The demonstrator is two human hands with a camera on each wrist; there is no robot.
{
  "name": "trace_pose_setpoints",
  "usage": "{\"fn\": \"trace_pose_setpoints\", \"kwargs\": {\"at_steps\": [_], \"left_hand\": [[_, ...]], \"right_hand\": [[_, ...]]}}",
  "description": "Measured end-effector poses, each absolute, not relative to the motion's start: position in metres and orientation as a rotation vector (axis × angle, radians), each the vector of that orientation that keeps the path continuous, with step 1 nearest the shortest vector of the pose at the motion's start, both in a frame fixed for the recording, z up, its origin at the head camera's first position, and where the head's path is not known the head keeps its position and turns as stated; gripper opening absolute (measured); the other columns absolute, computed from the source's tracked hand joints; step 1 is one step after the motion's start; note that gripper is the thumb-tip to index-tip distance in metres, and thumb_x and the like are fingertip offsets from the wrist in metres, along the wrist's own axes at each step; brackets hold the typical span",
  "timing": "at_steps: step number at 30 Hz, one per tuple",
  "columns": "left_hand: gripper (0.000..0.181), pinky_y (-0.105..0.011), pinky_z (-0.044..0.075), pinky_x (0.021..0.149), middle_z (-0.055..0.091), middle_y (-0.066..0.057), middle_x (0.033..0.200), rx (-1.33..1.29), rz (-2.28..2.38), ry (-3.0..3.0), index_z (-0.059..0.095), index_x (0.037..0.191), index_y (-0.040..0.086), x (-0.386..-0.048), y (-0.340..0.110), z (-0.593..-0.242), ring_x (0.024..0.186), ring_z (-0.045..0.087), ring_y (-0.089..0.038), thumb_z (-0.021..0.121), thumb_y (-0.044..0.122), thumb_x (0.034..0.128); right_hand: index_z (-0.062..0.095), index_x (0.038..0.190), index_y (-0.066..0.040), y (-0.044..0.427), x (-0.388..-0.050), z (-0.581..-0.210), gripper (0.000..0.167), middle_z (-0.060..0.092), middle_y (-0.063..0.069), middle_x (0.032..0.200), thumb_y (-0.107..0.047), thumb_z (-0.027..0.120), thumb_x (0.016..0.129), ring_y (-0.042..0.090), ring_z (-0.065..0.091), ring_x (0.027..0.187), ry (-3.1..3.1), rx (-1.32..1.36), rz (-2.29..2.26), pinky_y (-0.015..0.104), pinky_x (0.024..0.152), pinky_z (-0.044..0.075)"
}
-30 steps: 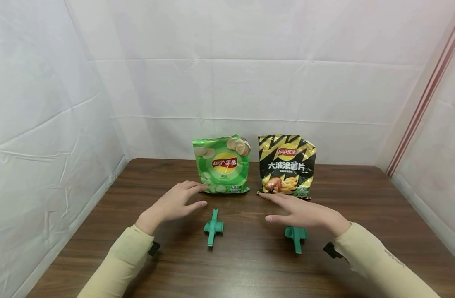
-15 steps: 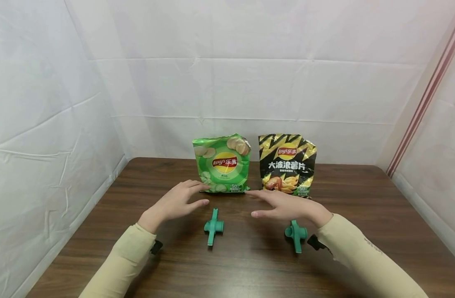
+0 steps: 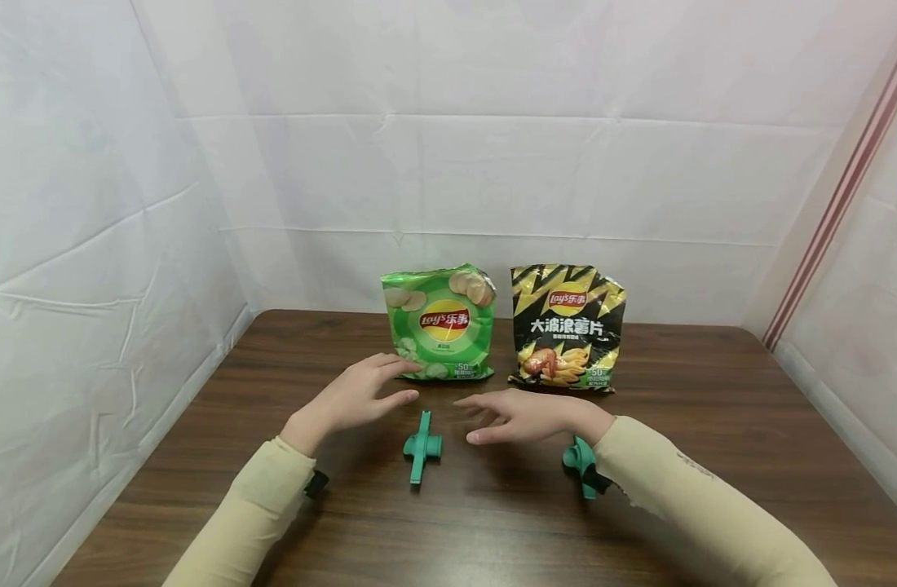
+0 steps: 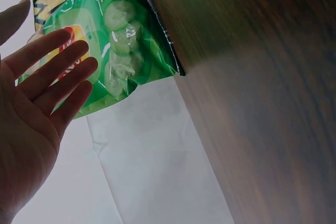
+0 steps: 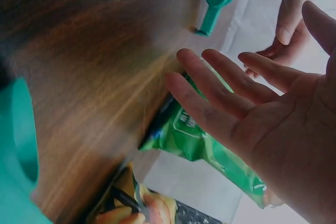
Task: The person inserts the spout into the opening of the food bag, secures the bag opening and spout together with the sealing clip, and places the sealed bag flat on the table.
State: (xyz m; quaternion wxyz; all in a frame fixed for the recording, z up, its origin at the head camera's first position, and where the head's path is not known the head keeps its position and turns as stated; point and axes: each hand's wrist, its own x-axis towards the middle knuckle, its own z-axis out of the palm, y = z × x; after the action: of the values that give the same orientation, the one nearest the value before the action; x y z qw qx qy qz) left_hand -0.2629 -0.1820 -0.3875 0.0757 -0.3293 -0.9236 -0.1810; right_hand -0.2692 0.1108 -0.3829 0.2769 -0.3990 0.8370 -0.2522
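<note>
Gripping nothing w/ relaxed L hand (image 3: 355, 399) nr green bag (image 3: 443, 322) or relaxed R hand (image 3: 531, 414) nr black-yellow bag (image 3: 566, 330), w/ L teal clip (image 3: 421, 446) on brown tbl (image 3: 478, 522) nr both hands & R teal clip (image 3: 579, 456) partly hidden.

The person's left hand (image 3: 355, 397) hovers front-left of the green bag (image 3: 444, 314), the right hand (image 3: 528, 416) front-right, fingers loosely extended.

Dark brown wood-grain tabletop (image 3: 448, 534) with rounded far corners and a soft sheen, creased white fabric backdrop (image 3: 456, 175) behind it, wrinkled white side sheet (image 3: 67, 204) at left, parallel red stripes (image 3: 854, 167) slanting down the right.
</note>
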Motion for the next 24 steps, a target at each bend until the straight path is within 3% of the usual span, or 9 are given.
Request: {"fn": "trace_pose_setpoints", "kwargs": {"at_steps": [13,24], "left_hand": [[0.05,-0.044,0.043,0.101,0.058,-0.003,0.131,-1.009,-0.542,-2.776,0.059,0.129,0.013,-0.266,-0.177,-0.389,0.124,0.052,-0.022,0.053,0.048,0.0938],[0.049,-0.043,0.044,0.1,0.058,-0.003,0.13,-1.03,-0.544,-2.762,0.06,0.128,0.013,-0.267,-0.177,-0.392,0.123,0.053,-0.021,0.054,0.047,0.0939]], "right_hand": [[0.042,0.142,-0.014,0.089,-0.275,-0.398,0.059,0.055,0.005,0.136,-0.046,0.055,0.093,0.017,0.057,0.118,2.282,-1.092,-0.673,0.028,0.095,0.046],[0.055,0.131,-0.012,0.072,-0.276,-0.412,0.048,0.064,0.003,0.12,-0.039,0.062,0.091,0.011,0.063,0.102,2.34,-1.057,-0.723,0.023,0.084,0.05]]}}
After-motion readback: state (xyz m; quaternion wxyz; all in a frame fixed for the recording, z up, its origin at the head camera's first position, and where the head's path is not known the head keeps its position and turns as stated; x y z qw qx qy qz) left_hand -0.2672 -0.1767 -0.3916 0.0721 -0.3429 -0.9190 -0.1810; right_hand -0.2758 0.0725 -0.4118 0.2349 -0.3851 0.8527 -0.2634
